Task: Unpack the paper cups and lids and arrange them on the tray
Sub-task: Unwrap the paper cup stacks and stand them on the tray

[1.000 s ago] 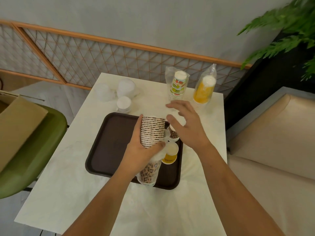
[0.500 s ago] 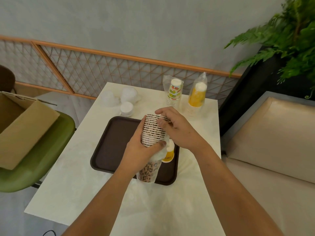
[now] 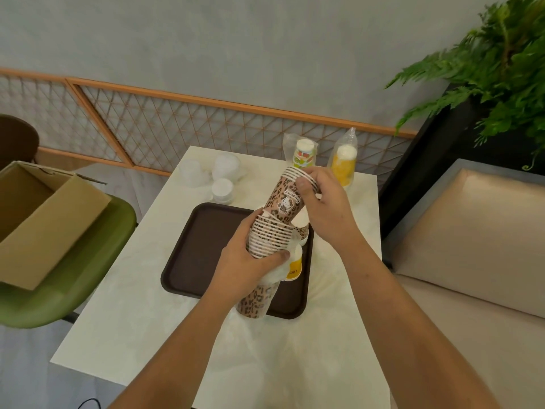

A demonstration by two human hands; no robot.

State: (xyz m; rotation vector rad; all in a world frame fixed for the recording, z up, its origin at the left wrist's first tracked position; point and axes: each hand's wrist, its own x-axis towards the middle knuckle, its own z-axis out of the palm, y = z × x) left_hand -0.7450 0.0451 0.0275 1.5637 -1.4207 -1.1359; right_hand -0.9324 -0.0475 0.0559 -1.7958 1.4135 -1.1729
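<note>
My left hand [image 3: 244, 262] grips a stack of leopard-print paper cups [image 3: 269, 239] in a clear plastic sleeve, above the dark brown tray [image 3: 203, 249]. My right hand [image 3: 324, 202] holds the rims of a smaller batch of leopard-print cups [image 3: 284, 200], lifted partly out of the stack and tilted to the right. A yellow cup [image 3: 295, 265] and a leopard-print cup [image 3: 303, 228] stand on the tray's right side, partly hidden by my hands.
Two bagged cup stacks, a multicoloured stack [image 3: 303, 156] and a yellow stack [image 3: 343, 165], stand at the table's far edge. White lids [image 3: 222, 188] and clear lids [image 3: 227, 168] lie at the far left. An open cardboard box [image 3: 44, 222] sits on a green chair [image 3: 97, 270]. A cushioned bench [image 3: 472, 231] is right.
My right hand took hold of the top cups and pulled them up and to the right out of the stack. The left hand kept its hold on the sleeved stack.
</note>
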